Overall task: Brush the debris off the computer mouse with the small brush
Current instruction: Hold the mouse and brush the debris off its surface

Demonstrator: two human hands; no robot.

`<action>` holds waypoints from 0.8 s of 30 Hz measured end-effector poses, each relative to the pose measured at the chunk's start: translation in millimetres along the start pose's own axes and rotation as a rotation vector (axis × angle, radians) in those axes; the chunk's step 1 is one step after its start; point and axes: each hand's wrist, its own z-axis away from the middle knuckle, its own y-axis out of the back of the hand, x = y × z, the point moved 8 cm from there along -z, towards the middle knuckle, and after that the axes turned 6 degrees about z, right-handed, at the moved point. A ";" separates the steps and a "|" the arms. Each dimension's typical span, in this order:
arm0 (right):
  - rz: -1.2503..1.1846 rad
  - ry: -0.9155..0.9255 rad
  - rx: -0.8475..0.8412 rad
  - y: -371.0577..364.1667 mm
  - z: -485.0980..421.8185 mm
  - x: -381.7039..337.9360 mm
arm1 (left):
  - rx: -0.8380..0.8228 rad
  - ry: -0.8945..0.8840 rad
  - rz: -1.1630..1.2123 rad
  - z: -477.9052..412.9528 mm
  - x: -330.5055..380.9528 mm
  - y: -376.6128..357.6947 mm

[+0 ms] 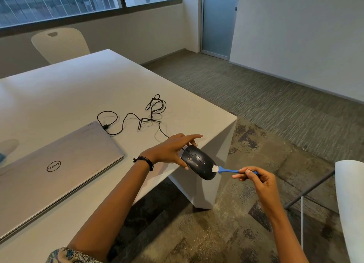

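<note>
Laptop [57, 160] is lying shut at the left of the white table [78, 89], its lid logo facing up. Behind the table, a pale chair [59, 44] is standing below the window [59, 2]. Black cable [137, 116] is running from a plug at the laptop's far right corner, looping and tangling across the tabletop, and then trailing toward the mouse [199, 165].

The left hand [169, 150] is reaching out past the table's near right corner, a dark band [144, 162] sitting on its wrist. Its fingers are curling around the far end of the mouse, thumb on the near side and the other fingers spread over the top and far side, gripping it firmly. The mouse is being held in the air just off the table edge, over the carpet [256, 109], tilted so its top is facing the camera and its rounded rear is pointing down and right. Pale specks of debris [192, 160] are scattered over its black shell.

The brush [226, 169], with a blue handle and white bristles, is touching the mouse's lower right edge with its bristles. The right hand [256, 181] is pinching the handle's end between thumb and forefinger, the remaining fingers folding loosely beneath.

At the far right, 1 more white chair [350, 203] is showing at the frame edge, with a dark leg crossing beside it.
</note>
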 end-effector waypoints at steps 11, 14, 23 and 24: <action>0.080 -0.097 0.034 14.7 0.0 26.2 | 0.002 -0.008 -0.007 1.5 1.8 1.5; 0.026 -0.041 0.148 21.5 -0.4 13.6 | 0.004 0.000 -0.017 1.5 2.0 1.3; 0.013 0.061 -0.036 -24.8 -20.7 -30.6 | 0.009 -0.002 -0.016 2.4 3.7 1.5; 0.027 0.057 -0.049 -27.8 -22.6 -29.7 | 0.009 -0.003 -0.016 2.6 3.2 1.4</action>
